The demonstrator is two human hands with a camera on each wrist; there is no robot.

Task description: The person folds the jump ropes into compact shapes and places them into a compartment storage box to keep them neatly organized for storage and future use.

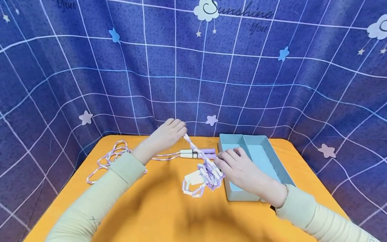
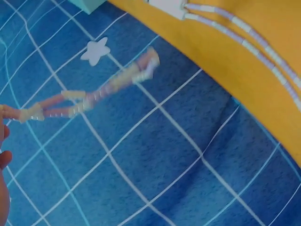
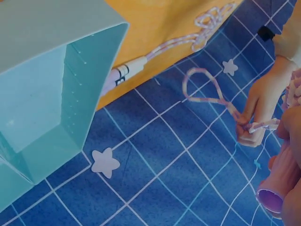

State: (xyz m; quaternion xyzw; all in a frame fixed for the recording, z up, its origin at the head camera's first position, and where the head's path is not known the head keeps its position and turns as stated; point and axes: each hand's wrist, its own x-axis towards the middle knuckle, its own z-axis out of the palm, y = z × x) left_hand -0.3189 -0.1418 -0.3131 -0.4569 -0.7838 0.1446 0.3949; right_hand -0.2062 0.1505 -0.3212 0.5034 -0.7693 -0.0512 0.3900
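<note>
My left hand (image 1: 170,135) pinches a stretch of purple-and-white beaded jump rope, raised above the back of the table. From its fingers the rope runs down to the bunched jump rope (image 1: 210,172), which my right hand (image 1: 242,169) grips beside the box. A purple handle end (image 3: 270,200) sticks out under the right hand's fingers in the right wrist view. There, a free loop (image 3: 203,100) of the rope extends past the left hand. Only the left hand's fingertips (image 2: 4,160) enter the left wrist view, at its left edge.
A second jump rope lies on the orange table (image 1: 145,208), its white-and-purple handles (image 1: 188,154) at the back middle and its beaded cord (image 1: 105,158) loosely coiled at the left. The grey-blue box (image 1: 239,196) with two compartments stands right. A blue curtain (image 1: 193,84) hangs behind.
</note>
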